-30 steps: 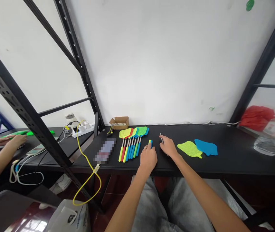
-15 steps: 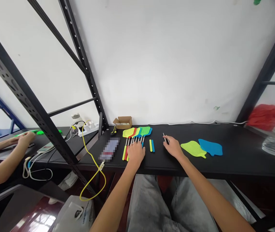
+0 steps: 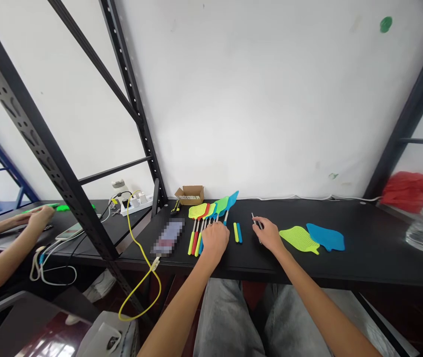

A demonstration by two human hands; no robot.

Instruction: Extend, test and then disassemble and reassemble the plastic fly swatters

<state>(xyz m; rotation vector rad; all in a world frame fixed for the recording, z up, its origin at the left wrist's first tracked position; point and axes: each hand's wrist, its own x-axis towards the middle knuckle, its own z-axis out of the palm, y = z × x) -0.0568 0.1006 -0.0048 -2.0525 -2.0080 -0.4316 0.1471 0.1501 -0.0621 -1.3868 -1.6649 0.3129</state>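
My left hand (image 3: 215, 239) is closed on the handle of a fly swatter whose blue head (image 3: 232, 199) is tipped up off the black table (image 3: 363, 248). It lies at the right end of a row of several coloured swatters (image 3: 201, 223). Two loose handles, one yellow and one blue (image 3: 237, 232), lie between my hands. My right hand (image 3: 269, 233) rests on the table with its fingers pinched on thin metal rods (image 3: 255, 219). To its right lie a loose yellow-green swatter head (image 3: 299, 239) and a blue one (image 3: 326, 236).
A small cardboard box (image 3: 189, 194) stands at the back by the wall. A blurred flat item (image 3: 167, 236) lies left of the swatters. A yellow cable (image 3: 137, 248) hangs off the table's edge. Another person's hands (image 3: 38, 218) work at the left table. Red bags (image 3: 408, 186) sit far right.
My left hand left the two loose handles, moved left to the row of swatters and lifted the rightmost blue one by its handle. My right hand stayed put.
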